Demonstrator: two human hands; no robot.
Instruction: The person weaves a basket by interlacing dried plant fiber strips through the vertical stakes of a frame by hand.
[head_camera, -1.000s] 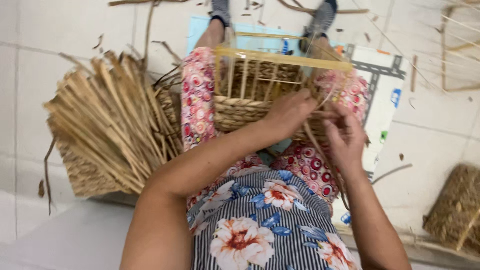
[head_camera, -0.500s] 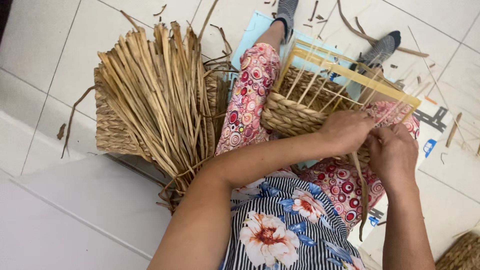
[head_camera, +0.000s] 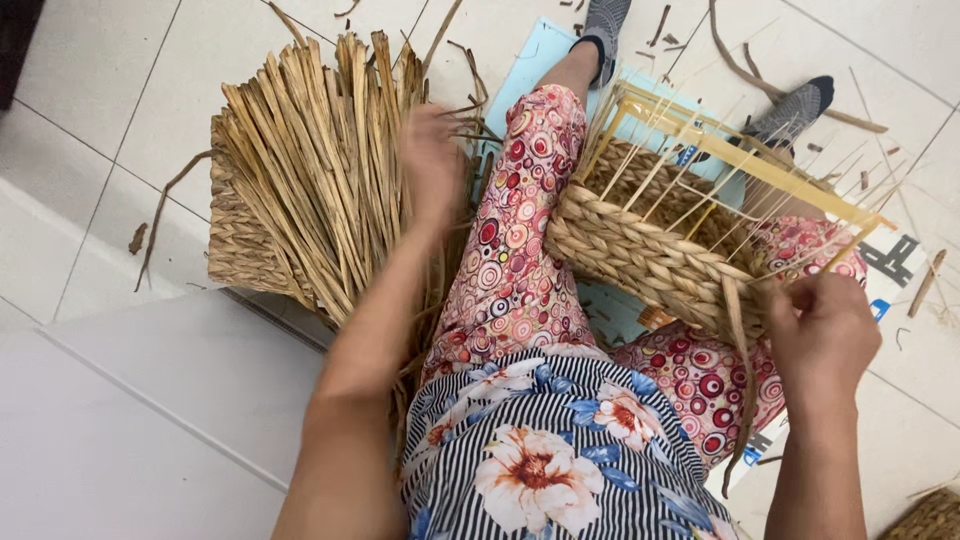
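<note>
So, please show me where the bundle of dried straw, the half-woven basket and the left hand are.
bundle of dried straw (head_camera: 310, 170), head view, middle of the stalks.
half-woven basket (head_camera: 640, 250), head view, braided near wall.
left hand (head_camera: 432, 165), head view, blurred back of the hand.

You sit on glossy, smooth pale floor tiles (head_camera: 90, 110). Beside you lies a bundle of dry, matt, fibrous tan straw strands (head_camera: 320, 170). On your lap rests the rough, braided golden straw basket (head_camera: 640, 255) with thin, smooth, pale wooden ribs (head_camera: 700, 170). Your soft floral red cloth trousers (head_camera: 520, 270) look matt.
</note>
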